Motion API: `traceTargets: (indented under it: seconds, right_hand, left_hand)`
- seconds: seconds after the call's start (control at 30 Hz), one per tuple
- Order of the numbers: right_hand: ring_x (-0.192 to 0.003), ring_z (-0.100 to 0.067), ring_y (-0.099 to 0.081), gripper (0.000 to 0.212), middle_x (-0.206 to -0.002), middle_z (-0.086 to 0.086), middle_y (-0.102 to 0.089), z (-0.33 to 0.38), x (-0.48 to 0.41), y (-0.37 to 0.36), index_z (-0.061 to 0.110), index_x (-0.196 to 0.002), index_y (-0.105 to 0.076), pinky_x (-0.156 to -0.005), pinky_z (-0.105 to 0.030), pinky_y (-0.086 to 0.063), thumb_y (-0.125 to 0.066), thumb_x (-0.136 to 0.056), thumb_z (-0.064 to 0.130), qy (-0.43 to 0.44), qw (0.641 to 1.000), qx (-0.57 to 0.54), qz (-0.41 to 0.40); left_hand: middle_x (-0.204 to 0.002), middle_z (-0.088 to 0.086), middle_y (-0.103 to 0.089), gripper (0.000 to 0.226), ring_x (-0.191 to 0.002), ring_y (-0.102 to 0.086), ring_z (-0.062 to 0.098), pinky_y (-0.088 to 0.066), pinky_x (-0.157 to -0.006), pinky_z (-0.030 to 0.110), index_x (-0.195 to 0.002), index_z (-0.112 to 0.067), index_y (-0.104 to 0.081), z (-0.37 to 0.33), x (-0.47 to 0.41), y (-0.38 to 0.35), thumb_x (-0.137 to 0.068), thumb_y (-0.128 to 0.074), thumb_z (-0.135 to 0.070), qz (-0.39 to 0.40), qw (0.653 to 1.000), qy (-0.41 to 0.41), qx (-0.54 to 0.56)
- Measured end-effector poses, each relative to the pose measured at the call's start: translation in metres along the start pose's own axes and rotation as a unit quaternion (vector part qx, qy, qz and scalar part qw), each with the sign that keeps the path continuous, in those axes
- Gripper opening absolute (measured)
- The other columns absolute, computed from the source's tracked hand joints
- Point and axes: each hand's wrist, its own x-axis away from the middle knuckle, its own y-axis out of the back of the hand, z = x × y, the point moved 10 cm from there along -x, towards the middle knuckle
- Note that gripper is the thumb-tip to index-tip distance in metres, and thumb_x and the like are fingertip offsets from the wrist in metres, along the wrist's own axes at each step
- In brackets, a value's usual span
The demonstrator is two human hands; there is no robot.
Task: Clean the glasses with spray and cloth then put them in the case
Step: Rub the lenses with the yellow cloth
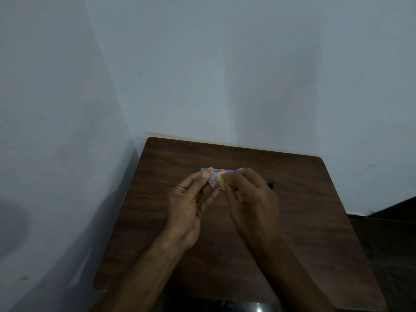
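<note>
Yellow cloth pinched in right hand, on glasses w/ left hand pinching their edge.

Blue object mostly behind glasses

A dark wooden table stands pushed into the corner between two pale bluish-grey walls.

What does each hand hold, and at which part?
The left hand pinches the glasses at the outer rim of one lens. The right hand holds a yellow cloth against that same lens.
</note>
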Motion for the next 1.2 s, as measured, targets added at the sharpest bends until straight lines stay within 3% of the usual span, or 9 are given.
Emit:
traceTargets:
  seconds: [0.27,0.4,0.57,0.73,0.83,0.93,1.2]
  right_hand:
    - [-0.095,-0.015,-0.064,0.01,-0.1,0.002,-0.068,0.012,0.001,-0.007,0.017,-0.1,-0.076,-0.073,-0.033,-0.056,-0.071,-0.091,0.016,0.002,1.0,0.008,0.022]
    - [-0.092,-0.015,-0.063,0.009,-0.103,0.003,-0.069,-0.004,-0.019,0.004,0.015,-0.099,-0.076,-0.075,-0.034,-0.053,-0.074,-0.09,0.016,-0.017,1.0,0.015,-0.009]
    - [-0.093,-0.014,-0.063,0.013,-0.104,0.002,-0.069,0.023,-0.006,-0.008,0.016,-0.101,-0.076,-0.074,-0.031,-0.055,-0.068,-0.092,0.018,0.025,0.999,0.003,0.028]
    - [-0.088,-0.016,-0.063,0.004,-0.097,0.001,-0.068,-0.003,-0.017,0.01,0.015,-0.09,-0.074,-0.072,-0.033,-0.053,-0.075,-0.087,0.012,-0.019,1.0,0.013,-0.017]
    - [-0.094,-0.015,-0.063,0.008,-0.103,0.004,-0.069,0.009,-0.018,0.006,0.017,-0.096,-0.075,-0.077,-0.025,-0.051,-0.073,-0.088,0.015,-0.005,1.0,-0.014,-0.001]
    - [-0.1,-0.014,-0.064,0.016,-0.11,0.002,-0.069,0.017,-0.005,0.0,0.016,-0.103,-0.075,-0.079,-0.03,-0.056,-0.077,-0.088,0.018,0.002,0.999,-0.023,0.027]
    - [-0.099,-0.015,-0.066,0.012,-0.115,0.001,-0.069,0.023,-0.026,0.02,0.015,-0.099,-0.072,-0.076,-0.034,-0.059,-0.071,-0.091,0.025,-0.005,1.0,-0.019,0.005]
  left_hand:
    - [-0.112,0.011,-0.081,0.021,-0.091,-0.08,0.015,-0.065,-0.071,0.025,-0.117,-0.008,-0.078,-0.009,-0.002,-0.005,-0.1,-0.065,-0.011,0.017,1.0,-0.012,-0.015]
    - [-0.11,0.013,-0.082,0.023,-0.094,-0.08,0.018,-0.065,-0.074,0.028,-0.117,-0.005,-0.077,-0.008,0.001,-0.011,-0.099,-0.066,-0.011,0.028,1.0,-0.007,-0.011]
    - [-0.111,0.011,-0.082,0.023,-0.094,-0.08,0.017,-0.065,-0.078,0.029,-0.119,-0.006,-0.076,-0.015,0.002,-0.009,-0.101,-0.062,-0.011,0.014,0.999,-0.04,-0.033]
    - [-0.113,0.015,-0.081,0.022,-0.097,-0.08,0.021,-0.067,-0.078,0.03,-0.119,-0.003,-0.075,-0.015,0.003,-0.01,-0.101,-0.064,-0.009,0.007,0.999,-0.046,-0.019]
    - [-0.114,0.014,-0.08,0.022,-0.096,-0.079,0.019,-0.065,-0.073,0.026,-0.118,-0.004,-0.077,-0.02,0.005,-0.01,-0.1,-0.065,-0.01,0.007,0.998,-0.06,-0.02]
    - [-0.113,0.014,-0.081,0.022,-0.092,-0.078,0.017,-0.063,-0.068,0.024,-0.117,-0.006,-0.078,-0.029,0.007,-0.012,-0.1,-0.066,-0.011,0.01,0.996,-0.086,-0.038]
    - [-0.112,0.014,-0.08,0.021,-0.1,-0.078,0.022,-0.063,-0.073,0.026,-0.115,-0.006,-0.079,-0.034,0.021,-0.021,-0.099,-0.066,-0.011,0.019,0.99,-0.126,-0.06]
